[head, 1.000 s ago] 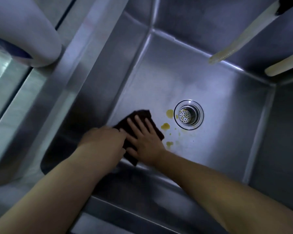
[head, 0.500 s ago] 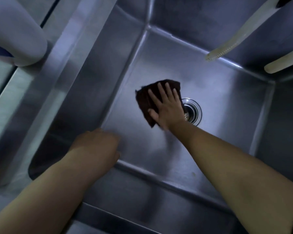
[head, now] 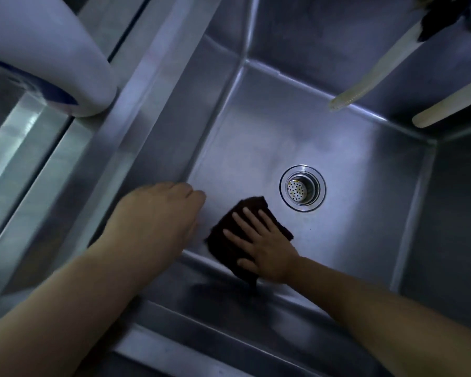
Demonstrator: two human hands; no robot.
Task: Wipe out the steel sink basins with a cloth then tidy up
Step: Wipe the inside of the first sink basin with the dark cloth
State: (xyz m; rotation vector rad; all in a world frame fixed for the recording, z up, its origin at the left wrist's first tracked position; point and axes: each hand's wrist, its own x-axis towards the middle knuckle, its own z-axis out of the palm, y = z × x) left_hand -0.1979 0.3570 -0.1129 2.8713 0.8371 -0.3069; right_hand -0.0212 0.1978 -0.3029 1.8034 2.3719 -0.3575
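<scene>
The cloth (head: 245,235), dark brown and folded, lies flat on the floor of the steel sink basin (head: 365,213), up against the near edge of that floor where it bends into the front wall, with one corner hanging darkly over the bend. The right hand (head: 264,248) presses down on it with straight, spread fingers, palm flat, so the hand is open on the cloth and not curled round it; the right forearm reaches in from the near right corner of the view. The left hand (head: 158,219) hovers or rests at the near left corner of the basin floor, just beside the cloth but apart from it; it is blurred, its fingers bend downward and out of sight, and I cannot tell whether they are loose or closed, though nothing shows in its grasp. Beyond the cloth, near the middle of the basin floor, sits the round drain strainer (head: 302,188) with its perforated cup, close to the cloth's far corner yet not touching it. Along the left rim of the basin a white rounded container (head: 52,50) with a blue band rests on the steel ledge. At the far right corner two pale hoses (head: 370,77) slant down over the back wall.
</scene>
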